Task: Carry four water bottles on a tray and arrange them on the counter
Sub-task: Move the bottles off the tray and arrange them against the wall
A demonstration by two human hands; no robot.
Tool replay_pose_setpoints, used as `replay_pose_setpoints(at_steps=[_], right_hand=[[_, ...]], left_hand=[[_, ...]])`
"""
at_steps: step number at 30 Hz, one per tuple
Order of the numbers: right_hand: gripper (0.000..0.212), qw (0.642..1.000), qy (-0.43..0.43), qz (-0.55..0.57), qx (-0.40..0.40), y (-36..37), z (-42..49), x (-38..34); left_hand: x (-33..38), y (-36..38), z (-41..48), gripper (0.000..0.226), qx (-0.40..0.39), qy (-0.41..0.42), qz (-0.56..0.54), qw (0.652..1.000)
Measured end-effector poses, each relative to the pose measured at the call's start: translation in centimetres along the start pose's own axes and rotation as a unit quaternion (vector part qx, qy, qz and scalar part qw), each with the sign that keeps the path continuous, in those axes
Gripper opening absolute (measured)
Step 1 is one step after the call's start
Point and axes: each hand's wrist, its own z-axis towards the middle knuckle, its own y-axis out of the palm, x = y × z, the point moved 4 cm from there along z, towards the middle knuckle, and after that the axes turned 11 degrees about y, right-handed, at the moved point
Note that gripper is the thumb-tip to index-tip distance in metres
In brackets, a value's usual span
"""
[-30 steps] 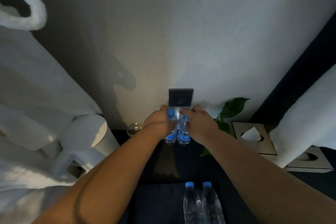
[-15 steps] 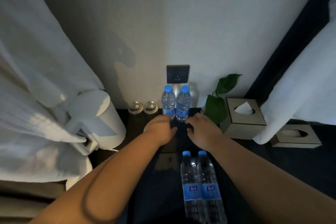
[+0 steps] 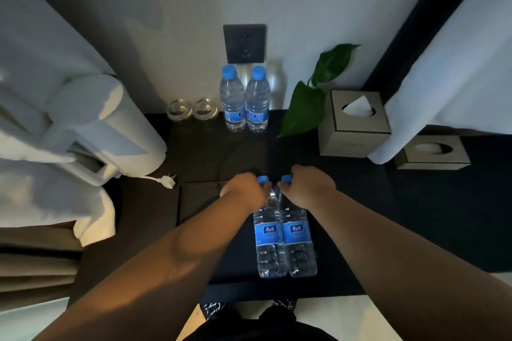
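Two clear water bottles with blue caps and labels (image 3: 233, 99) (image 3: 258, 101) stand side by side on the dark counter (image 3: 415, 202) against the wall, under a black socket. Two more bottles (image 3: 268, 241) (image 3: 297, 241) stand together on the dark tray (image 3: 199, 202) near the counter's front edge. My left hand (image 3: 243, 188) wraps the neck of the left tray bottle. My right hand (image 3: 310, 185) wraps the neck of the right one. Both blue caps peek out between my hands.
A white kettle (image 3: 110, 130) stands at left with its plug (image 3: 166, 180) lying on the counter. Two upturned glasses (image 3: 191, 109) sit left of the far bottles. A green plant (image 3: 313, 97), two tissue boxes (image 3: 354, 124) (image 3: 432, 151) and hanging white robes flank the area.
My hands let go of the two far bottles, drew back toward me and closed on the necks of the two bottles on the tray. The camera tilted down.
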Motion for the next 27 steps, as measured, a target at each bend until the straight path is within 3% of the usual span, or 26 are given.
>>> replay_pose_setpoints(at_steps=[6, 11, 17, 27], right_hand=[[0.060, 0.998, 0.040, -0.009, -0.040, 0.5, 2.0, -0.7], [0.051, 0.997, 0.042, -0.020, -0.067, 0.2, 3.2, -1.1], [0.038, 0.999, 0.020, 0.012, -0.045, -1.1, 1.8, -0.9], [0.039, 0.995, -0.094, 0.036, 0.011, -8.0, -2.0, -2.9]], left_hand=[[0.7, 1.1, 1.1, 0.057, 0.035, -0.072, -0.025, 0.996], [0.7, 1.6, 1.3, 0.051, 0.058, -0.090, -0.051, 0.993], [0.5, 0.0, 0.5, 0.046, 0.060, -0.083, -0.072, 0.992], [2.4, -6.0, -3.3, 0.046, 0.110, -0.013, -0.053, 0.992]])
